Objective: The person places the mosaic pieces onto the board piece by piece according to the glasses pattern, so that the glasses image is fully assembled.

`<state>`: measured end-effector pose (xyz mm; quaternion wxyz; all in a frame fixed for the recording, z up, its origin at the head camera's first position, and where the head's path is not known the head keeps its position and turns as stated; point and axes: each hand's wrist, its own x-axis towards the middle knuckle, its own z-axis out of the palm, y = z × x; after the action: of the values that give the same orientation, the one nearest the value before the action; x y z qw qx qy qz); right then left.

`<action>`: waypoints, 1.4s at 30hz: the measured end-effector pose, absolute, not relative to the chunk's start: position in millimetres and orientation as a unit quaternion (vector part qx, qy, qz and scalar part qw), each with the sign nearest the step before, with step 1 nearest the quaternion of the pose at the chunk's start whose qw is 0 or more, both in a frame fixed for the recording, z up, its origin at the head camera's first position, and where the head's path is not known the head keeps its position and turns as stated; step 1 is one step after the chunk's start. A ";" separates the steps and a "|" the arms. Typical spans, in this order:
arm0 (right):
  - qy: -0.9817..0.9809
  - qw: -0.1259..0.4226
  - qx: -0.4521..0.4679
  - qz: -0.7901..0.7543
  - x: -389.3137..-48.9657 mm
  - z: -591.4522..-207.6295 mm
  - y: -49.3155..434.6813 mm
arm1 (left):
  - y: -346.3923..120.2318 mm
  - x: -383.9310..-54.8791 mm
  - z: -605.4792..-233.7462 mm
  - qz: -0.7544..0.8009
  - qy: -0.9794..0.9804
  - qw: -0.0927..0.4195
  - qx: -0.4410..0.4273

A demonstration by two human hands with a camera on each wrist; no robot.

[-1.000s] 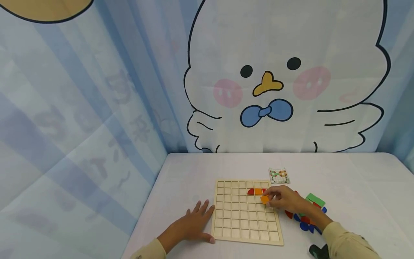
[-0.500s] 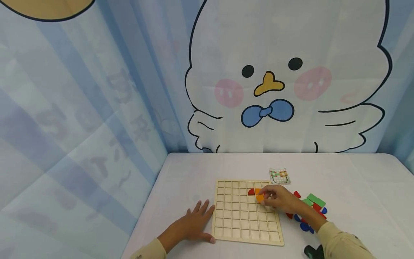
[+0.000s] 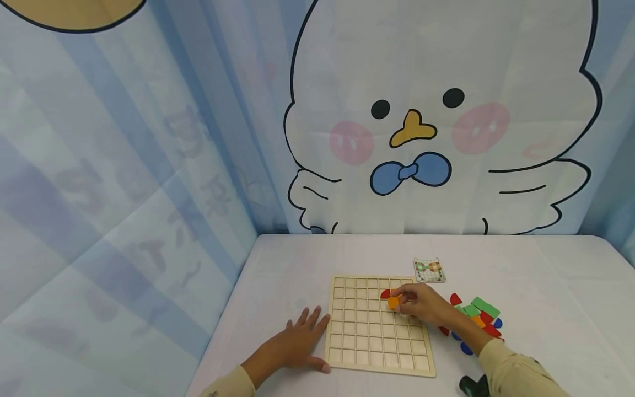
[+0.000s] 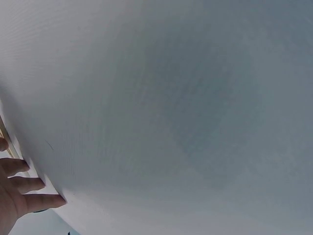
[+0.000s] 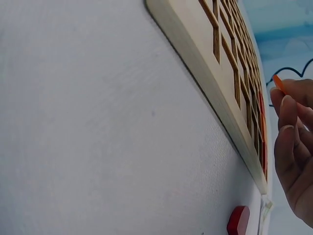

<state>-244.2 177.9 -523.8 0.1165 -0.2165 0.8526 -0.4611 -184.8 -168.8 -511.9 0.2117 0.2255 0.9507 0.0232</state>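
Orange tile (image 3: 393, 302): pinched by right hand (image 3: 421, 302), over wooden grid board (image 3: 367, 331), near red round-edged tile (image 3: 385, 294). Likely light, stiff, slightly slick, hardly fragile; best held by opposite thin edges. Left hand (image 3: 301, 339): fingers spread, holding nothing, at board's left edge.

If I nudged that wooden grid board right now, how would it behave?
The wooden grid board would probably slide, not tip, as it lies flat on the table. It seems stiff, judging by its thick, solid-looking edge in the right wrist view. Pushed leftward, it would likely press against the left hand.
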 end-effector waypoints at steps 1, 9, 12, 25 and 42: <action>0.852 0.117 -0.216 -0.462 -244.0 -523.7 177.2 | -168.7 -184.4 -511.1 0.024 0.951 0.212 0.225; 0.862 0.102 -0.205 -0.452 -243.6 -526.7 170.7 | -167.0 -183.4 -509.2 0.026 0.952 0.215 0.217; 0.866 0.089 -0.218 -0.442 -244.5 -528.8 168.0 | -167.0 -183.7 -509.9 0.024 0.952 0.215 0.216; 0.898 0.055 -0.234 -0.368 -245.1 -529.0 154.7 | -169.1 -185.2 -515.9 0.024 0.952 0.213 0.220; 0.912 0.056 -0.225 -0.339 -249.0 -529.2 154.5 | -169.7 -185.2 -514.0 0.022 0.950 0.209 0.231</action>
<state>-249.0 154.5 -529.2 0.0560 -0.2253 0.9119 -0.3386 -185.2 -169.7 -514.0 0.2087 0.2314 0.9500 0.0218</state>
